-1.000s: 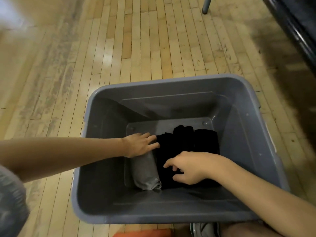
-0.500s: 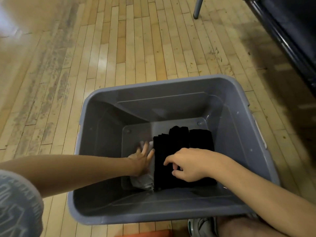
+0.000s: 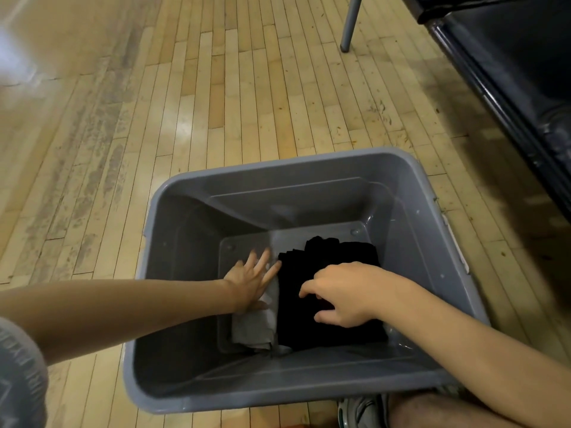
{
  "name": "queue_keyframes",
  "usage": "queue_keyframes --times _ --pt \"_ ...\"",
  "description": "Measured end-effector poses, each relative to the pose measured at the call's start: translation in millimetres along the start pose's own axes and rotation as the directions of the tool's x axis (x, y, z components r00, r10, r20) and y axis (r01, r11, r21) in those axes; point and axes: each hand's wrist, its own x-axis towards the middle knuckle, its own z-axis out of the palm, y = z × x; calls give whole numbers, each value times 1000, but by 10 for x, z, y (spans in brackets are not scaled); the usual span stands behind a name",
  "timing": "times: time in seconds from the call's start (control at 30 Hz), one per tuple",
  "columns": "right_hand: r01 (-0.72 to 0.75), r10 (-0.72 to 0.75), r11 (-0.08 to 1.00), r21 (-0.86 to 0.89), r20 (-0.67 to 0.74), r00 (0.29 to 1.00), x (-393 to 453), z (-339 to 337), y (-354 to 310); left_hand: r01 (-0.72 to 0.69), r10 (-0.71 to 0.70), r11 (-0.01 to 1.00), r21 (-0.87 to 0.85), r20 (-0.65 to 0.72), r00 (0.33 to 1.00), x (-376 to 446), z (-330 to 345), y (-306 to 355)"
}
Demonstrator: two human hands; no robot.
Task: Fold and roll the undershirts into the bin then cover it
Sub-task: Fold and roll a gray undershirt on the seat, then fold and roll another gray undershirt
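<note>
While my left hand (image 3: 251, 278) presses flat, fingers spread, on the grey rolled undershirt (image 3: 256, 325) at about 7 o'clock on the bin (image 3: 309, 393) floor, that roll could spring loose if I lift off too quickly, since nothing else pins it. At 5 o'clock my right hand (image 3: 343, 296) rests with fingers curled on the black undershirts (image 3: 333, 254); whether it pinches the cloth I cannot tell, and dragging there could rumple them.

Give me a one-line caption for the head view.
Left hand presses gray roll beside black rolls in bin.
</note>
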Motion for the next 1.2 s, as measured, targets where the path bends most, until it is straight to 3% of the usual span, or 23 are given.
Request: queue_keyframes --times 0.13,0.3,0.37,0.53,0.7,0.83,1.03,1.13,1.2 --pt "-11 7 997 -82 -48 999 -227 -170 33 -53 55 998 18 -90 994 -89 -455 -183" --pt "-162 140 980 -112 -181 973 -1008 -504 200 -172 159 985 -6 -352 922 -205 -1481 -122" --pt "-247 208 959 -136 -250 946 -1466 -653 263 -214 204 976 31 -464 862 -204 -1964 19" --pt "-483 382 861 -158 -425 821 -2752 -903 287 -297 305 944 141 -712 632 -142 -3283 638" --pt "-672 547 740 28 -607 577 -3973 -756 174 -365 367 902 231 -855 366 -239 -4628 1449" --pt "-778 690 593 209 -629 357 -4879 -489 55 -455 435 834 314 -881 189 -476 -5505 2272" --pt "-775 808 321 544 -584 -75 -6380 26 -88 -596 528 709 376 -844 96 -828 -6147 3782" --pt "-751 846 215 625 -503 -176 -6801 389 -110 -671 589 634 385 -802 97 -969 -6258 4464" --pt "-741 874 138 657 -433 -221 -6977 638 -61 -719 626 598 354 -766 144 -1021 -6299 4843"
